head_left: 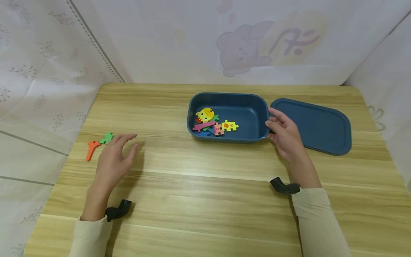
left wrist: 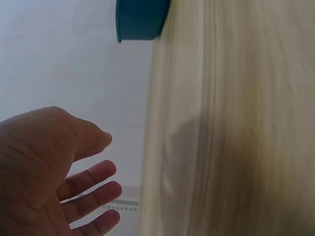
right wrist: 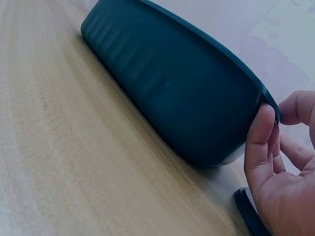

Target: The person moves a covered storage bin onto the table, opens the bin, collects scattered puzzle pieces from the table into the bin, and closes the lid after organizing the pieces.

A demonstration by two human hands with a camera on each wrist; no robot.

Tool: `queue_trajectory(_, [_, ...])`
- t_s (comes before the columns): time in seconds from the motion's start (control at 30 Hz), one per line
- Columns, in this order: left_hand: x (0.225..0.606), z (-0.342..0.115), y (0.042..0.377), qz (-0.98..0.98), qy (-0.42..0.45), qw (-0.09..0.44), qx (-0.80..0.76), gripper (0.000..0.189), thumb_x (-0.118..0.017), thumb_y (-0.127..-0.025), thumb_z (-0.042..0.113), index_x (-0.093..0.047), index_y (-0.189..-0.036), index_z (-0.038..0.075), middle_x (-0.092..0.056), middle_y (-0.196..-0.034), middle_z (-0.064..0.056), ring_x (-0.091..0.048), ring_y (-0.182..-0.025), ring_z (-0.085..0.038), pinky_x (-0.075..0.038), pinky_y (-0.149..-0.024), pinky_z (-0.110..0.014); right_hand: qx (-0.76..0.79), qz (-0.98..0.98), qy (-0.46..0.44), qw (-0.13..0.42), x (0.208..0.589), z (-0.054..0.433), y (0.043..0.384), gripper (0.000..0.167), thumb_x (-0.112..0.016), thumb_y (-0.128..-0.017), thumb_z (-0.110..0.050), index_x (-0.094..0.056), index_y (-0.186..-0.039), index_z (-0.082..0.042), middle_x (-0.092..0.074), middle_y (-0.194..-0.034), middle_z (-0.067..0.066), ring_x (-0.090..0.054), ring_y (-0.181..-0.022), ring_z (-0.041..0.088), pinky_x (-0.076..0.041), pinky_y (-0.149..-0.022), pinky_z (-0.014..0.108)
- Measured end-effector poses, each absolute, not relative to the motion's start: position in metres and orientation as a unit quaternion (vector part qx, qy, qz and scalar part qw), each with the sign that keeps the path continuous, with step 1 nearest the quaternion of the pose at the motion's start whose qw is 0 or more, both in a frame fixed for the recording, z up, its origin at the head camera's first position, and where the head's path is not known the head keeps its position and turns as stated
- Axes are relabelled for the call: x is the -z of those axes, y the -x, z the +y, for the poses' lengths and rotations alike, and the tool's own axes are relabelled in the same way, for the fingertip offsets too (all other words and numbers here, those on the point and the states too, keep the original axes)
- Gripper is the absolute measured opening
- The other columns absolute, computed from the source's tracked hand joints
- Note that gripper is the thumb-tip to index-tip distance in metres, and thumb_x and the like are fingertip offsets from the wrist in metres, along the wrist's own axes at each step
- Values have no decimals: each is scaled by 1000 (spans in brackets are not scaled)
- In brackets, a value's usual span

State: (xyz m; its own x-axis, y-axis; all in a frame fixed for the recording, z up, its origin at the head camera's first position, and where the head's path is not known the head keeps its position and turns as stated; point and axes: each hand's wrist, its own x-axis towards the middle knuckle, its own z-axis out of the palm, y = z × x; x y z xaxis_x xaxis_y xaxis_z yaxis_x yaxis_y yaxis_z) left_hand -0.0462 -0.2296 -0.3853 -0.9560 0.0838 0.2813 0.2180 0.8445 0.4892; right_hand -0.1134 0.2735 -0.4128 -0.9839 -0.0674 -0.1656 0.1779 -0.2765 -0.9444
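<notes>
My right hand (head_left: 285,134) pinches the rim at the right end of a dark blue box (head_left: 224,140); in the right wrist view thumb and fingers (right wrist: 258,137) meet at its edge. Inside, at the left, lie several colourful puzzle pieces, among them a yellow animal face (head_left: 205,115), a long pink piece (head_left: 203,126) and a yellow piece (head_left: 229,125). My left hand (head_left: 113,160) hovers over the table's left side, fingers relaxed and holding nothing. Beyond it lie a green puzzle piece (head_left: 107,138) and an orange puzzle piece (head_left: 91,149).
A dark blue lid (head_left: 321,128) lies flat on the wooden table (head_left: 199,200), right of the box and partly behind my right hand. Pale printed cloth (head_left: 173,46) hangs along the table's back and sides. Each wrist wears a black camera mount.
</notes>
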Motion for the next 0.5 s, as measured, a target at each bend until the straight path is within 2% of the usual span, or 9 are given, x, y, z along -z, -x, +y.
queue_trajectory(0.1, [385,-235,44,-952,71,129,267,34,-72,-98,4,-71,-131,0,-69,-127,-27,-63,-121,-49,-52,-95,-66,800,593,-46,76,413,274,114,64,-67,-104,-11,-39,-162,-10,-52,-111,-1,-58,-79,8,-55,-64,19])
queue_trajectory(0.13, [384,-238,43,-954,66,128,264,34,-72,-98,5,-70,-132,0,-69,-127,-27,-66,-112,-48,-53,-92,-64,799,594,-47,77,414,274,114,64,-67,-104,-11,-39,-162,-10,-52,-111,-1,-59,-80,8,-55,-64,19])
queue_trajectory(0.23, [380,-245,41,-956,48,122,263,35,-71,-98,5,-70,-133,0,-68,-127,-28,-65,-116,-48,-52,-93,-65,798,596,-45,77,414,275,114,64,-66,-104,-11,-39,-163,-10,-52,-112,0,-59,-80,8,-56,-64,20])
queue_trajectory(0.33, [378,-252,37,-959,33,112,258,36,-70,-99,7,-69,-135,0,-66,-126,-29,-65,-112,-46,-52,-88,-64,796,599,-43,76,414,275,114,64,-66,-105,-11,-39,-163,-9,-52,-112,0,-59,-79,8,-56,-64,19])
queue_trajectory(0.37, [377,-253,36,-959,30,110,259,36,-69,-100,8,-69,-134,0,-66,-126,-29,-62,-119,-48,-51,-89,-67,797,598,-41,76,414,275,114,65,-66,-105,-10,-38,-163,-9,-52,-111,0,-59,-78,8,-56,-64,19])
queue_trajectory(0.5, [379,-261,33,-963,23,103,250,37,-68,-101,12,-68,-136,0,-66,-123,-28,-64,-105,-43,-51,-76,-56,796,599,-38,75,414,276,113,65,-66,-105,-11,-38,-163,-9,-52,-111,0,-59,-78,8,-56,-64,19])
